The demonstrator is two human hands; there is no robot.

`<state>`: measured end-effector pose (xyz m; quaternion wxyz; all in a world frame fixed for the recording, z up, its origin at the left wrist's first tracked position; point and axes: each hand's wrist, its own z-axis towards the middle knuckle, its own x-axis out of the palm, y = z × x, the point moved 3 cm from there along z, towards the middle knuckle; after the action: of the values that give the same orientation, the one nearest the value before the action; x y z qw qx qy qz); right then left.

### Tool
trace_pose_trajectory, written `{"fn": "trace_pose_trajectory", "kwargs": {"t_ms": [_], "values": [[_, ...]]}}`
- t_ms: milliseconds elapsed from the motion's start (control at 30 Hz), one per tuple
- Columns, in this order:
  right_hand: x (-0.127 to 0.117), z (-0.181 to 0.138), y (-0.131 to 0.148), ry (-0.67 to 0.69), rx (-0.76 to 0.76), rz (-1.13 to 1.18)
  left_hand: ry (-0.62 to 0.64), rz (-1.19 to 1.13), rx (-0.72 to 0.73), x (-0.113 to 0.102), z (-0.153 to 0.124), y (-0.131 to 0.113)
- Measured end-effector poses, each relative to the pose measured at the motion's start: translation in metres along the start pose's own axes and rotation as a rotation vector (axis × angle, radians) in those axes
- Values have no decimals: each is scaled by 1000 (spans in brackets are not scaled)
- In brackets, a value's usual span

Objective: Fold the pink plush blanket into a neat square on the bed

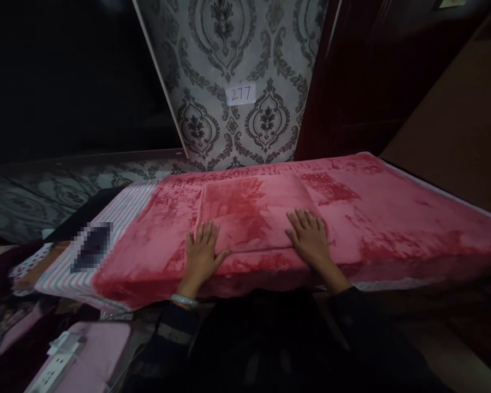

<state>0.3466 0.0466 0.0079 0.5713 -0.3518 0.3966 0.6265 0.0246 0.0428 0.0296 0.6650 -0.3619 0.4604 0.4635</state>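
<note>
A folded pink plush cloth (pixel 249 210) lies flat on a larger pink plush blanket (pixel 393 218) that covers a table. My left hand (pixel 202 248) rests flat on the folded cloth's near left corner, fingers stretched out, with a pale bangle at the wrist. My right hand (pixel 309 234) lies flat on its near right corner, fingers spread. Neither hand holds anything.
A striped sheet (pixel 118 218) shows under the blanket at the left. A patterned grey wall panel (pixel 237 71) with a paper label "217" (pixel 240 94) stands behind. A dark door (pixel 360 82) is at the right. A white power strip (pixel 55 368) lies on a pink surface at lower left.
</note>
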Motion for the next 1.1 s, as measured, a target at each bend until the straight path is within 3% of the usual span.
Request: {"fn": "trace_pose_trajectory", "kwargs": {"t_ms": [167, 333, 533, 833, 1100], "values": [[2, -17, -56, 11, 183, 55, -1, -195, -49, 5, -14, 35], [7, -25, -87, -52, 188, 244, -49, -467, -73, 7, -13, 54], [10, -25, -93, -63, 279, 335, -113, -421, -57, 15, -15, 57], [11, -29, -96, -30, 82, 344, -129, -366, -47, 18, -12, 62], [6, -14, -86, -11, 89, 235, -123, -232, -67, 12, -2, 58]]}}
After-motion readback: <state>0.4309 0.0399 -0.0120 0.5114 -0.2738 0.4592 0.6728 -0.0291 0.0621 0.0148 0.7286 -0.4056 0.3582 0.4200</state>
